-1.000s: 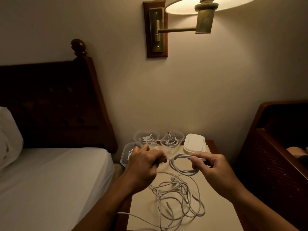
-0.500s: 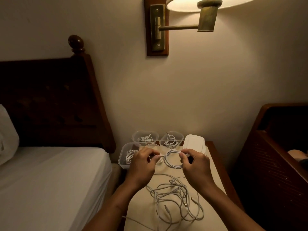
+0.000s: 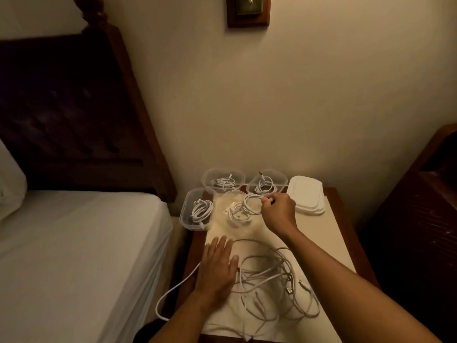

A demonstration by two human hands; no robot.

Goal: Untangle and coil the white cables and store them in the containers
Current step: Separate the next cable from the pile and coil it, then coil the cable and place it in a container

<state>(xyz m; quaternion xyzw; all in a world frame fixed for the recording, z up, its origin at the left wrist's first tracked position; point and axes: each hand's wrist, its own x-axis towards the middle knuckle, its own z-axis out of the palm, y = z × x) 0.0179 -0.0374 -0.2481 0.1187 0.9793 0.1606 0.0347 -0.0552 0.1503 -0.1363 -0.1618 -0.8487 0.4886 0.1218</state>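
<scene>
1. The right hand [image 3: 278, 214] is pinched shut on a small coiled white cable [image 3: 249, 206], holding it over the clear round plastic container [image 3: 231, 194] just to its left; the coil looks partly lowered in, though whether it rests on the bottom cannot be told.
2. The left hand [image 3: 217, 266] lies open and flat, palm down, gripping nothing, with the loose tangle of white cables [image 3: 272, 280] touching its right side on the cream-topped wooden bedside table [image 3: 329, 238].
3. Beyond the left hand sits a clear rectangular tub [image 3: 188, 219] with a coil inside; beyond the right hand two more clear tubs [image 3: 210, 177] each hold a coil, and a stack of white plastic lids [image 3: 306, 196] sits just to its right.
4. Risk: released too soon, the springy coil may open up and climb over the container's rim.
5. Risk: one strand of the tangle loops off the table's edge near the left wrist; its weight, or a careless tug, could drag more cable down or tighten knots.
</scene>
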